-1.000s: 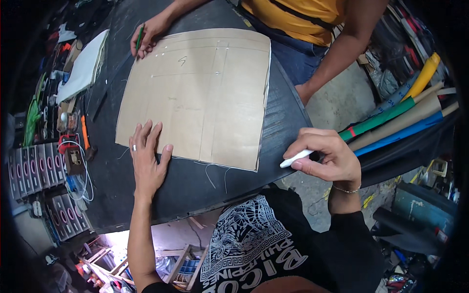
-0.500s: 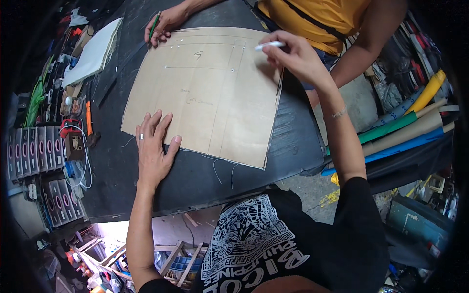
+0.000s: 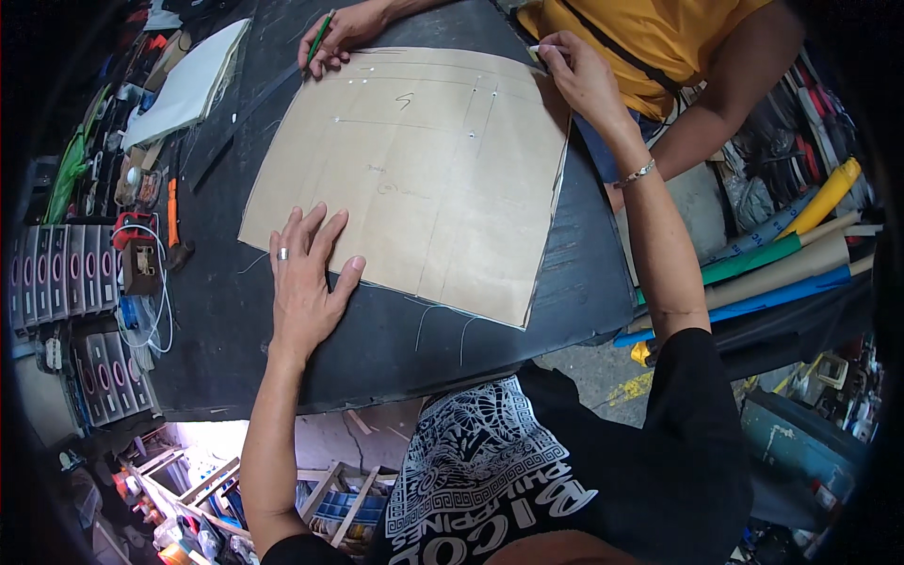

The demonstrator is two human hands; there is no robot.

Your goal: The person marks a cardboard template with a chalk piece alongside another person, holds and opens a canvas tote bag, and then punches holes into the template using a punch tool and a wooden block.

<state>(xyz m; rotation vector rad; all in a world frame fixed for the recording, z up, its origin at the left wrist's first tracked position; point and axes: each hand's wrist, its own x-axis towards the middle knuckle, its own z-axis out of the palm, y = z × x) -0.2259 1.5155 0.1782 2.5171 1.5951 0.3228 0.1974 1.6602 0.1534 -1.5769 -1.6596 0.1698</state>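
Observation:
A large brown paper pattern [image 3: 443,207] with pencil lines and small holes lies on the black tabletop [image 3: 377,363]. Loose threads stick out beneath its near edge. My left hand [image 3: 311,268], wearing a ring, rests with spread fingers on the pattern's near left edge. At the far right corner, my right hand [image 3: 586,83] pinches a short white stick [image 3: 539,47] that looks like chalk, its tip near the pattern's edge. Across the table, a co-worker's hand [image 3: 339,38] holds a green pencil [image 3: 321,36] by the far left corner.
The co-worker in a yellow shirt [image 3: 603,38] stands at the far right. White sheets [image 3: 193,85] and an orange-handled hammer [image 3: 173,212] lie on the left. Drawer boxes [image 3: 66,273] line the left side; rolls of material [image 3: 782,259] lie on the right.
My right hand has moved away from me, up to the far right corner, with the white stick. The pattern sits slightly further right in view. My left hand stays on its near edge.

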